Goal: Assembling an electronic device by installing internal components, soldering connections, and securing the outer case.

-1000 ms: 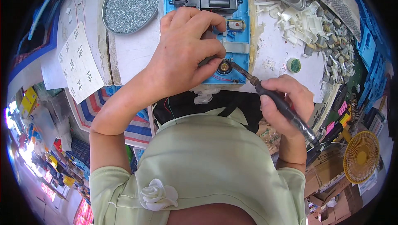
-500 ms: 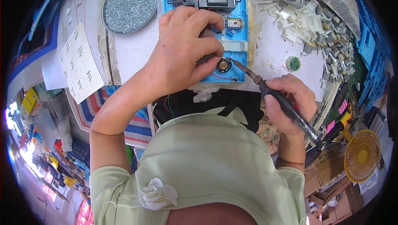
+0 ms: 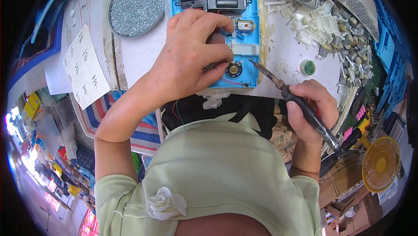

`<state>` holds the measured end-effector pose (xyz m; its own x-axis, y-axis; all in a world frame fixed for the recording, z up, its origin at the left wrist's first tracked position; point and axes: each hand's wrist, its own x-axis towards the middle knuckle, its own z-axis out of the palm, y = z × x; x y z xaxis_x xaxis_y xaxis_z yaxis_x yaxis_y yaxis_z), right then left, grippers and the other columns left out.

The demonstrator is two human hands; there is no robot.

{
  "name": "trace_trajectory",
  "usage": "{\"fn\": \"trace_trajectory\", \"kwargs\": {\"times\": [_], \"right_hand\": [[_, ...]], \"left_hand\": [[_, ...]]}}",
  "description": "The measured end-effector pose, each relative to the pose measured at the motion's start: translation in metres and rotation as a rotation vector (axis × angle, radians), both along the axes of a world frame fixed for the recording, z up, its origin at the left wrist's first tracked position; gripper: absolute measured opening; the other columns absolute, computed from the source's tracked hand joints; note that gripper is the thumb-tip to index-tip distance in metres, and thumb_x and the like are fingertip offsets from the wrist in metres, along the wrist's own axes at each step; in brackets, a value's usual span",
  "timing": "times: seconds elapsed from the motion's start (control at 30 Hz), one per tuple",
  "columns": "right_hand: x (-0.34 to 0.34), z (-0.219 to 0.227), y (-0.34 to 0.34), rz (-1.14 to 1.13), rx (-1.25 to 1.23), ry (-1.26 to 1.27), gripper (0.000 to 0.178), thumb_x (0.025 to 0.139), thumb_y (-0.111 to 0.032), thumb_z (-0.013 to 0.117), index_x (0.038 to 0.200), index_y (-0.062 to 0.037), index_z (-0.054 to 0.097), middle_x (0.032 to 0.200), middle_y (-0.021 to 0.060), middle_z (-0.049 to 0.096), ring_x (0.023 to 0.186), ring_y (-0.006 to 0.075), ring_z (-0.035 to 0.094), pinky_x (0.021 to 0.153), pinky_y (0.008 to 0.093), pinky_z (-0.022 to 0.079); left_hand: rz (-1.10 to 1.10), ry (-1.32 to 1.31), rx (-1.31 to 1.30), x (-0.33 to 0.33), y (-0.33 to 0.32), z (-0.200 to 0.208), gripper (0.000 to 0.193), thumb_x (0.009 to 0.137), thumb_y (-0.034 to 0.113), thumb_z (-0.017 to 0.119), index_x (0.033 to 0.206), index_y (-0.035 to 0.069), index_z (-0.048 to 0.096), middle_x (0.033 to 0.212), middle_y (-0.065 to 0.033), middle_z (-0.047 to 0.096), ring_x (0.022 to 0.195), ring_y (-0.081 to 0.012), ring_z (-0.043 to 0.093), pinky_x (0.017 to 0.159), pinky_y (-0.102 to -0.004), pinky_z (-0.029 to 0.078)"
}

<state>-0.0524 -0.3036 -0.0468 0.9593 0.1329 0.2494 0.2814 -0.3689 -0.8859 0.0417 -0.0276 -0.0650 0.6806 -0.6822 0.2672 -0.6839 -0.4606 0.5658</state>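
White bench (image 3: 135,57) formed the work surface. Left hand (image 3: 193,53) was bent narrow over the blue shell (image 3: 255,14); hidden fingertips left any held part unconfirmed. Right hand (image 3: 324,107) gripped the iron (image 3: 321,130), long axis 10 to 4 o'clock, tip at 2 o'clock from the speaker (image 3: 234,69); tip contact could not be determined. Shell lay at 10 o'clock from the right hand, left hand nearer. Containers: dish (image 3: 129,35) of screws (image 3: 137,5), 10 o'clock from shell; green pot (image 3: 308,67), between 3 and 4 o'clock, contents unclear.
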Motion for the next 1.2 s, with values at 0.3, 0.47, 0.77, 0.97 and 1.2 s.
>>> {"fn": "trace_trajectory", "kwargs": {"times": [0.3,0.47,0.77,0.97,1.2], "right_hand": [[0.008,0.004,0.002,0.052,-0.041,-0.042,0.025,0.078,-0.006,0.078,0.101,0.0001,0.071,0.062,0.0041,0.057,0.05,0.0138,0.052,0.047,0.0268,0.037],[0.007,0.007,0.002,0.083,-0.077,-0.03,0.026,0.077,-0.006,0.078,0.102,0.0,0.071,0.063,0.0053,0.059,0.051,0.0151,0.054,0.047,0.0278,0.039],[0.008,0.006,0.006,0.125,-0.095,-0.02,0.029,0.073,-0.001,0.078,0.101,-0.0017,0.071,0.064,0.0055,0.06,0.051,0.0173,0.055,0.047,0.0298,0.041],[0.011,0.005,0.011,0.116,-0.089,-0.017,0.028,0.073,-0.001,0.077,0.1,-0.0032,0.072,0.064,0.0057,0.06,0.052,0.019,0.056,0.048,0.031,0.041],[0.013,0.016,0.02,0.218,-0.294,-0.208,0.036,0.064,-0.002,0.082,0.098,-0.0051,0.072,0.067,0.0042,0.054,0.053,0.0211,0.054,0.048,0.0339,0.038]], "left_hand": [[0.022,0.041,-0.005,-0.002,-0.005,0.003,0.019,0.068,0.009,0.08,0.084,0.015,0.074,0.119,-0.0047,0.063,0.1,-0.0269,0.056,0.093,-0.0433,0.039],[-0.015,-0.047,0.073,-0.002,-0.007,0.008,0.02,0.067,0.008,0.08,0.084,0.015,0.072,0.121,-0.0033,0.063,0.106,-0.0266,0.056,0.097,-0.0465,0.036],[-0.083,-0.16,0.143,-0.004,-0.01,0.012,0.022,0.062,0.013,0.081,0.08,0.014,0.067,0.125,-0.0033,0.062,0.112,-0.0272,0.055,0.101,-0.0505,0.034],[-0.117,-0.222,0.148,-0.002,-0.01,0.009,0.021,0.062,0.017,0.08,0.079,0.014,0.067,0.125,-0.0029,0.063,0.111,-0.0262,0.055,0.102,-0.0507,0.034],[-0.122,-0.248,0.143,-0.003,-0.01,0.009,0.02,0.062,0.018,0.077,0.079,0.014,0.068,0.122,-0.0017,0.064,0.11,-0.0249,0.056,0.102,-0.0493,0.035]]}}
